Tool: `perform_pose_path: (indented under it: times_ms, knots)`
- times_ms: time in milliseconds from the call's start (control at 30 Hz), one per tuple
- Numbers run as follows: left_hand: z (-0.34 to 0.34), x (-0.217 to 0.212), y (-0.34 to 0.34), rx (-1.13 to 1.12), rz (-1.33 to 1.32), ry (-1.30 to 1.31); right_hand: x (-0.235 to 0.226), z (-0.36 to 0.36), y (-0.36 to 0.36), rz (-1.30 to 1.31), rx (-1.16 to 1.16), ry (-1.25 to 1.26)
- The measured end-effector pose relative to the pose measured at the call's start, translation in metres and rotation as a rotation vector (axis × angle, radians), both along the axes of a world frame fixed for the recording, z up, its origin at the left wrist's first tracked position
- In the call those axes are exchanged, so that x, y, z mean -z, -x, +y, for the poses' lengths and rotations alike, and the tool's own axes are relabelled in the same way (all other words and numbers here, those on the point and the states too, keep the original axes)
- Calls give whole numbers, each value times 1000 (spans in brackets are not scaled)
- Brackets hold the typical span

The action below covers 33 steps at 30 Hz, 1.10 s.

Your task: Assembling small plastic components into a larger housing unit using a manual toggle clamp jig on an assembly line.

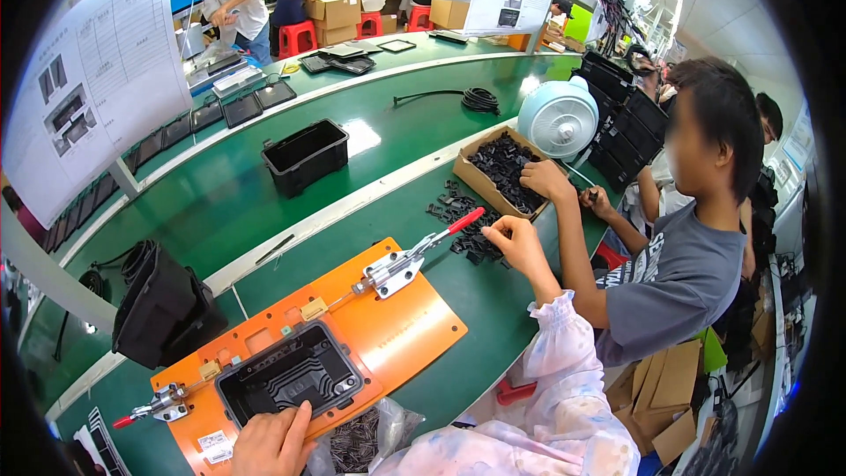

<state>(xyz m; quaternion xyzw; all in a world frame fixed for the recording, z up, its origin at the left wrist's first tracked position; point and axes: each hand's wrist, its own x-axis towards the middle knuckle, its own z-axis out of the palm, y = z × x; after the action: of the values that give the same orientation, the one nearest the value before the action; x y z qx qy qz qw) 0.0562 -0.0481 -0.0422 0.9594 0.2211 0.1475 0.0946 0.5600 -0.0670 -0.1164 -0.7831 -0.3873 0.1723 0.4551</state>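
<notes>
My left hand rests flat on the near edge of a black plastic tray part seated in an orange jig plate. My right hand, in a floral sleeve, reaches out to a pile of small black plastic pieces on the green bench and pinches at them. A toggle clamp with a red-tipped handle stands on the jig's far corner, and a second clamp sits at its near left.
A co-worker in a grey shirt sits at my right with a hand in a cardboard box of black pieces. A black tub, stacked black housings, a small fan and a bag of small parts surround the jig.
</notes>
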Motion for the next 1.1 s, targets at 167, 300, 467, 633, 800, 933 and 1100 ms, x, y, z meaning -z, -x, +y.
perform_pose_path:
  times_ms: [167,300,467,633,800,933,1100]
  knots:
    - [0,-1,0,-1,-2,20,4,7,14,-520,-61,191]
    - [1,-4,-3,9,-19,25,14,5,-1,-488,-70,141]
    - [-2,-8,-1,-31,-20,73,8,-3,-5,-187,-62,-160]
    - [9,-4,8,58,37,104,-76,3,56,469,-263,-362]
    - [23,-13,11,84,-165,52,-120,70,112,494,-717,-122]
    - [32,-22,40,-281,-239,-144,-118,145,217,396,-980,39]
    - [53,-29,50,-426,-272,-174,-76,177,293,355,-1200,-13]
